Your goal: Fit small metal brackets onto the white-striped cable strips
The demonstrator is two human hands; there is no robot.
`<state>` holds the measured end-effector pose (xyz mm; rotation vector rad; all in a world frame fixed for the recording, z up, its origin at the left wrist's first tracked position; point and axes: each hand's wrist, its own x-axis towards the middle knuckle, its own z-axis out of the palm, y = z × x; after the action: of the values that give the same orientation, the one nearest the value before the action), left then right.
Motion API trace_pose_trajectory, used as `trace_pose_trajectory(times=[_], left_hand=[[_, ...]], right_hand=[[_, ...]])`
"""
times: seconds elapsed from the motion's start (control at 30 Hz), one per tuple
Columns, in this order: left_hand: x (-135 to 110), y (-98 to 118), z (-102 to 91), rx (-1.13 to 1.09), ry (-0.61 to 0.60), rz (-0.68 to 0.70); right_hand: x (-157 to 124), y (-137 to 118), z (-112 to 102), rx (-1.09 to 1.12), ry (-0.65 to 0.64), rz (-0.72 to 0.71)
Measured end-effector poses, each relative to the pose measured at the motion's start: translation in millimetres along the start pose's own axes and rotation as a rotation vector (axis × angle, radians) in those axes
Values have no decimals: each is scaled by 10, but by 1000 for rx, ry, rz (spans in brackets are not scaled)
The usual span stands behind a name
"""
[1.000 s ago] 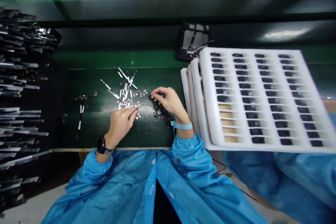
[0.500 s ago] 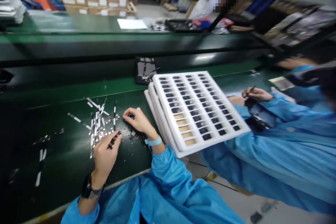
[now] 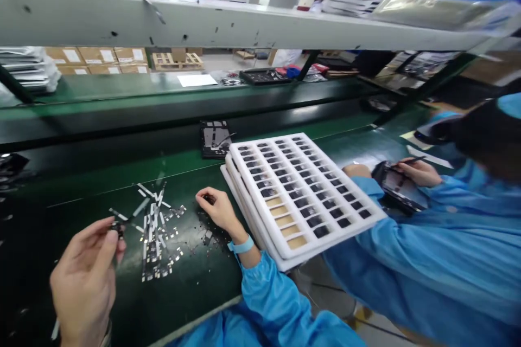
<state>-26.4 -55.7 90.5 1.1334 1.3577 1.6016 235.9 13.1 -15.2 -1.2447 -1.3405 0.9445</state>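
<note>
My left hand [image 3: 86, 276] is raised at the lower left and pinches a small dark part [image 3: 116, 226] between thumb and fingertips. My right hand [image 3: 216, 209] rests on the dark green table [image 3: 195, 282], its curled fingers closed on a small dark piece I cannot name. Between the two hands lies a scatter of thin silver strips [image 3: 153, 222] and tiny dark parts [image 3: 207, 236]. A light blue band circles my right wrist.
A stack of white foam trays [image 3: 301, 195] with rows of small dark parts stands right of my right hand. A co-worker in a blue coat [image 3: 427, 260] holds a dark device [image 3: 399, 187] at the right. A black tray [image 3: 214, 138] lies behind. A shelf [image 3: 244, 24] spans above.
The view has tilted up and to the right, bringing the shelf and the co-worker into sight. My left hand has lifted off the strip pile toward me with a small part; my right hand stays put.
</note>
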Motion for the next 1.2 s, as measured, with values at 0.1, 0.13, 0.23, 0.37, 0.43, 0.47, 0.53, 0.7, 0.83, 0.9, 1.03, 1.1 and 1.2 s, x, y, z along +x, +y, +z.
trace_pose_trajectory(times=[0.1, 0.13, 0.23, 0.37, 0.43, 0.47, 0.53, 0.7, 0.83, 0.9, 1.03, 1.1, 1.2], left_hand=[[24, 125, -138, -178, -109, -136], [40, 142, -163, -195, -158, -167], [138, 75, -141, -161, -284, -250], [324, -333, 79, -46, -366, -298], [369, -603, 201, -20, -389, -313], [372, -724, 250, -13, -411, -317], [343, -908, 319, 7, -448, -317], [209, -1061, 381, 49, -490, -274], [146, -1106, 395, 75, -524, -226], [135, -1121, 397, 93, -537, -204], [141, -1128, 382, 91, -576, -215], [150, -1122, 365, 82, -612, -231], [167, -1102, 339, 124, -681, -236]], right_hand=[[-7, 7, 1, 17, 31, -11], [-10, 10, 3, 27, 32, 1], [-29, 18, 13, 46, 1, 50], [-91, 40, 58, 54, -76, 102], [-130, 62, 96, 48, -107, 122], [-151, 70, 116, 42, -128, 130], [-193, 70, 151, 29, -187, 134], [-285, -7, 207, -21, -310, 89], [-315, -35, 235, -6, -357, 90], [-314, -37, 242, -12, -376, 87], [-293, -44, 229, -31, -422, 110], [-279, -48, 206, -31, -456, 118], [-261, -51, 153, -9, -534, 120]])
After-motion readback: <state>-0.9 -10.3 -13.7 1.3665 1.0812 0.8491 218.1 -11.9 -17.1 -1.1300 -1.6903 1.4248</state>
